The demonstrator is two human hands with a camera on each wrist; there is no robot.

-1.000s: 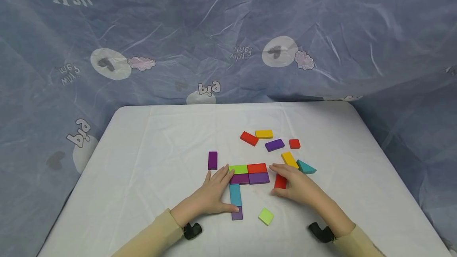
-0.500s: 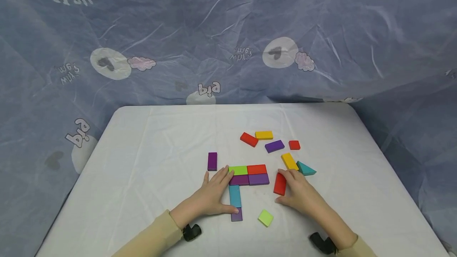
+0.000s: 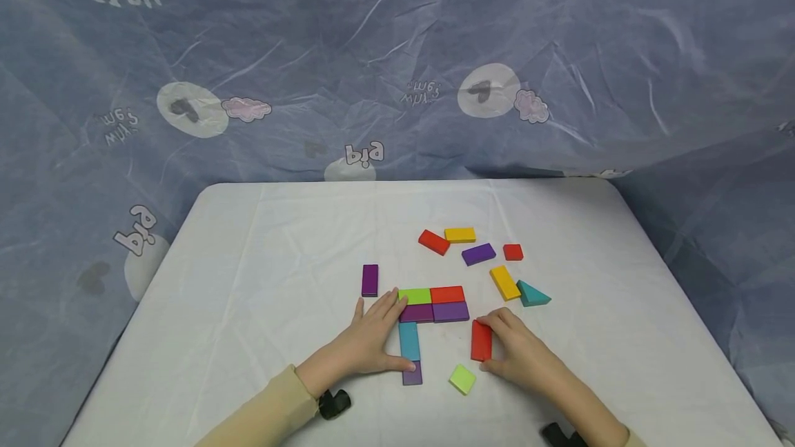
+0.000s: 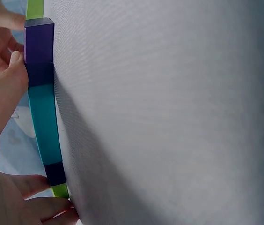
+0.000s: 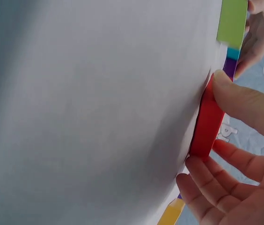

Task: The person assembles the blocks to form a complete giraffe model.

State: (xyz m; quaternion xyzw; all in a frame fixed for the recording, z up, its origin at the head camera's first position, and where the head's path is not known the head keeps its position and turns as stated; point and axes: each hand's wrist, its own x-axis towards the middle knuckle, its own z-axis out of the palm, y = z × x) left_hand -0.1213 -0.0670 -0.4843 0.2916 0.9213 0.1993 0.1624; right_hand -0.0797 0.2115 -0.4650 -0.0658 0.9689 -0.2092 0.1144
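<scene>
My right hand (image 3: 522, 350) pinches a red rectangular block (image 3: 481, 341) end to end, thumb at its near end and fingertips at its far end. It lies on the white table, just right of a flat block arrangement. In that arrangement, a lime block (image 3: 414, 296) and a red block (image 3: 447, 294) lie above a dark purple block (image 3: 417, 313) and a violet block (image 3: 450, 312). Below run a turquoise block (image 3: 409, 341) and a small purple block (image 3: 412, 373). My left hand (image 3: 366, 343) rests along the left side, fingers outstretched, its thumb touching the small purple block (image 4: 39, 44).
A lime square block (image 3: 462, 379) lies near the right thumb. Behind are a yellow block (image 3: 505, 283), a teal triangle (image 3: 533, 294), a small red block (image 3: 513, 252) and several others. A purple block (image 3: 370, 281) stands apart beyond the left fingers.
My right hand has closed on the red block and drawn it nearer and slightly left, turning it straighter and away from the yellow block. My left hand has stayed in place.
</scene>
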